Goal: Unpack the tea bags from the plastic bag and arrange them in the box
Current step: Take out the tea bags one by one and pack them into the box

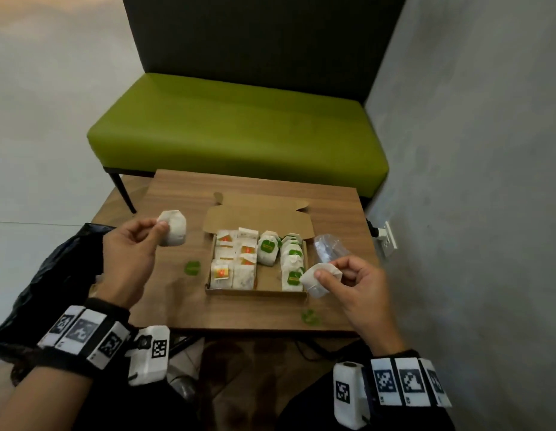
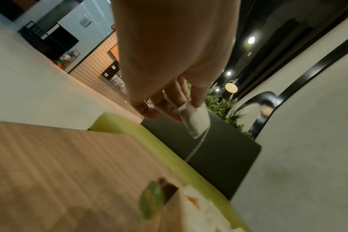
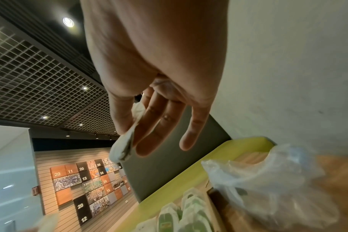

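Observation:
An open cardboard box (image 1: 261, 292) sits mid-table, holding rows of white tea bags with orange tags (image 1: 222, 270) on its left and green tags (image 1: 268, 246) on its right. My left hand (image 1: 136, 244) is raised left of the box and pinches a white tea bag (image 1: 174, 232), seen edge-on in the left wrist view as a tea bag (image 2: 197, 120). My right hand (image 1: 348, 284) hovers at the box's near right corner, pinching another white tea bag (image 1: 320, 279) between thumb and fingers, a tea bag (image 3: 122, 147) in the right wrist view. The clear plastic bag (image 1: 328, 248) lies crumpled right of the box.
Two loose green tags lie on the wooden table (image 1: 183, 306): one green tag (image 1: 192, 268) left of the box, another green tag (image 1: 310, 317) near the front edge. A black bag (image 1: 62, 269) sits at my left. A green bench (image 1: 239, 132) stands behind the table, a grey wall (image 1: 472, 150) to the right.

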### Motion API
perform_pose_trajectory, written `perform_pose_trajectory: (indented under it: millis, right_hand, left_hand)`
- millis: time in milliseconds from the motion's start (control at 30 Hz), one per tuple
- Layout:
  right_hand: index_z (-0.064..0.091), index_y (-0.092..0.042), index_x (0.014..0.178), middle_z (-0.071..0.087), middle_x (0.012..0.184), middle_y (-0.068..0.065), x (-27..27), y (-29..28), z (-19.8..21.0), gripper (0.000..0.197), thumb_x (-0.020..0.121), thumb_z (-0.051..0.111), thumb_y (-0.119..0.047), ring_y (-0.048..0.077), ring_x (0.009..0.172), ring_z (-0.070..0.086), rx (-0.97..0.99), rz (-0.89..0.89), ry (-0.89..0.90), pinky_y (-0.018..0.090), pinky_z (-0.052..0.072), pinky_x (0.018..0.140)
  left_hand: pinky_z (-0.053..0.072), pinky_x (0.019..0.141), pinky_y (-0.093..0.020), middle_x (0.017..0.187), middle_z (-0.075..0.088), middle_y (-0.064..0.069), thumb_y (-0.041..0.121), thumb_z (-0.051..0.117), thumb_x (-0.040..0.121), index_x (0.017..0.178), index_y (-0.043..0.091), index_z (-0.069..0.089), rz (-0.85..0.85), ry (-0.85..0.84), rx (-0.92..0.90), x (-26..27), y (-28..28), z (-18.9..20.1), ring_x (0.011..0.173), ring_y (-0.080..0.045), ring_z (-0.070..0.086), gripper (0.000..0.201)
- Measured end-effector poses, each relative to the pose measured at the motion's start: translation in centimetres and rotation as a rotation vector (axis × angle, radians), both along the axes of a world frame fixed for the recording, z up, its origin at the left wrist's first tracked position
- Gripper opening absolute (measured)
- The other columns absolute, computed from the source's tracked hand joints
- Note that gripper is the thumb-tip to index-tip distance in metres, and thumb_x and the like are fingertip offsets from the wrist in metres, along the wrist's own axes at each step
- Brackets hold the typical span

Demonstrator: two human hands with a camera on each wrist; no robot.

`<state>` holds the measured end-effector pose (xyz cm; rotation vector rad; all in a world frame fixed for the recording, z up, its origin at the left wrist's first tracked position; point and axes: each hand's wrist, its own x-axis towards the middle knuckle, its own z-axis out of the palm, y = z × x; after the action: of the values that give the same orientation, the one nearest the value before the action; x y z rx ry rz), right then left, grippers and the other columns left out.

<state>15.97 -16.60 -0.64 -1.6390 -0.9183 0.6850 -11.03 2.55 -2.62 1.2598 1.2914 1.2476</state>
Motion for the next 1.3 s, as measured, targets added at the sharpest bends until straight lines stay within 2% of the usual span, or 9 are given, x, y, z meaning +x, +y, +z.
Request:
perform_pose_trajectory:
  millis: [133,267,367,500,633,767,900,1100,1300]
  right_hand:
    - [0.073,-0.014,0.085,0.077,0.083,-0.003,-1.0,0.8,-0.5,0.011,0.079,0.081,-0.012,0.011,0.078,0.073,0.000,0.009,-0.013,0.021,0.057,0.066]
    - [0.074,-0.016,0.083,0.077,0.080,-0.004,-1.7,0.9,-1.0,0.011,0.076,0.083,-0.014,0.007,0.074,0.072,-0.005,-0.011,-0.003,0.018,0.055,0.063]
    - [0.075,-0.016,0.083,0.075,0.076,-0.004,-1.9,0.6,-1.4,0.011,0.076,0.083,-0.015,0.004,0.068,0.067,-0.050,0.040,-0.009,0.016,0.051,0.060]
    - [0.075,-0.019,0.084,0.075,0.081,-0.002,-2.3,0.4,-1.6,0.012,0.076,0.084,-0.018,0.008,0.075,0.069,-0.121,0.162,-0.008,0.024,0.056,0.067]
    - [0.075,-0.017,0.085,0.075,0.082,0.000,-2.5,0.2,-1.1,0.011,0.078,0.082,-0.014,0.009,0.078,0.070,-0.077,0.225,0.026,0.024,0.056,0.070]
    - [0.075,-0.016,0.083,0.075,0.080,0.004,-1.7,-0.3,-1.1,0.011,0.076,0.082,-0.012,0.012,0.075,0.070,-0.026,0.181,0.083,0.026,0.056,0.070]
    - [0.074,-0.016,0.089,0.077,0.086,0.004,-1.4,-0.7,-1.0,0.017,0.074,0.082,-0.017,0.015,0.080,0.072,0.022,0.139,0.123,0.026,0.057,0.070]
    - [0.065,-0.029,0.122,0.071,0.118,-0.002,-1.4,-1.3,-2.7,0.063,0.065,0.088,-0.045,0.015,0.112,0.066,-0.182,0.354,0.173,0.041,0.053,0.098]
    - [0.077,-0.029,0.089,0.076,0.087,-0.002,-3.7,-1.5,-3.3,0.015,0.088,0.071,-0.016,0.013,0.085,0.070,-0.109,0.343,0.145,0.027,0.054,0.081]
  left_hand:
    - [0.047,0.069,-0.029,0.077,0.067,-0.004,0.014,0.070,0.090,0.075,0.016,0.066,-0.025,0.285,-0.119,-0.6,0.5,-3.0,0.076,-0.018,0.063,0.016]
    - [0.048,0.083,-0.033,0.101,0.067,-0.009,0.020,0.071,0.088,0.110,0.006,0.068,-0.162,0.641,-0.259,-0.1,0.1,-3.8,0.093,-0.023,0.061,0.026]
    - [0.041,0.099,-0.042,0.130,0.054,-0.010,0.029,0.073,0.080,0.125,0.013,0.060,-0.118,0.993,-0.024,0.6,-0.6,-3.0,0.120,-0.031,0.048,0.050]
    - [0.043,0.088,-0.025,0.124,0.053,0.019,0.034,0.074,0.084,0.129,0.032,0.052,-0.526,0.612,0.189,4.0,-4.9,-0.2,0.106,0.001,0.050,0.050]
    - [0.048,0.078,-0.013,0.110,0.068,0.013,0.031,0.076,0.083,0.133,0.026,0.053,-0.936,0.334,0.118,7.6,-8.7,0.7,0.102,-0.002,0.062,0.055]
    - [0.054,0.082,-0.024,0.088,0.074,0.008,0.016,0.079,0.080,0.115,0.029,0.063,-0.928,0.284,0.068,9.0,-9.2,0.7,0.087,-0.006,0.069,0.040]
    - [0.055,0.072,-0.020,0.085,0.074,-0.005,0.008,0.079,0.080,0.096,0.018,0.072,-0.914,0.155,0.006,9.8,-9.6,1.0,0.079,-0.010,0.070,0.020]
    - [0.057,0.072,-0.026,0.082,0.074,-0.009,0.016,0.077,0.074,0.086,0.005,0.071,-0.710,-0.177,-0.079,10.1,-10.0,1.5,0.078,-0.018,0.070,0.017]
    - [0.052,0.066,-0.020,0.078,0.073,-0.012,0.013,0.074,0.078,0.086,-0.002,0.068,-0.598,-0.250,-0.063,10.8,-10.1,1.7,0.072,-0.013,0.068,0.018]
